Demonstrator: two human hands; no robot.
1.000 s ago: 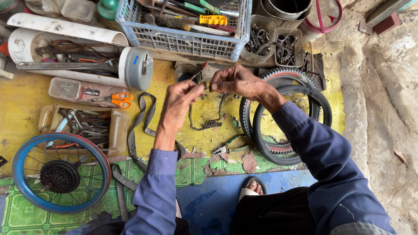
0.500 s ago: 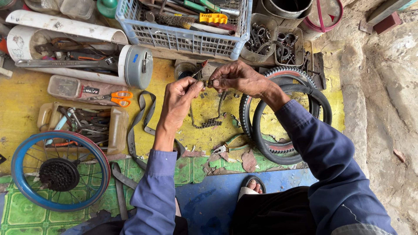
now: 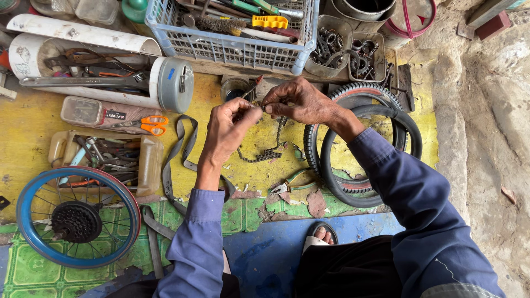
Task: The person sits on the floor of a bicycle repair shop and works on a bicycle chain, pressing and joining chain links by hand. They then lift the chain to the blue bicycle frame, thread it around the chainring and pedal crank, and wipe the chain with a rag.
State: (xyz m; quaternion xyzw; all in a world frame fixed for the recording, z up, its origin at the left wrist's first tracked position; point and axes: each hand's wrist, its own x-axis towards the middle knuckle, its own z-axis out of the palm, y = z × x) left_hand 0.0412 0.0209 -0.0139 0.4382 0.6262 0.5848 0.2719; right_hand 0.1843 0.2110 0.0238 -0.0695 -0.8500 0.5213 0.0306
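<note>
Bicycle chain [image 3: 269,144] hangs from your two hands at the upper middle of the frame, its lower loop lying on the yellow mat [image 3: 33,127] just below them. Your left hand [image 3: 228,128] pinches the chain's upper end between thumb and fingertips, fingers curled tight. Your right hand [image 3: 301,102] meets it from the right, fingers closed narrowly on the same stretch of chain, so the two hands nearly touch. Just right of your right wrist lie two black tyres [image 3: 364,146], overlapping on the mat. Below the chain, a pair of green-handled pliers [image 3: 292,182] rests near the mat's edge. Above your hands stands a blue plastic basket [image 3: 232,44] filled with tools. Left of your left hand a grey strap [image 3: 179,149] curls across the mat, and at the lower left of the frame lies a blue-rimmed wheel [image 3: 77,218].
</note>
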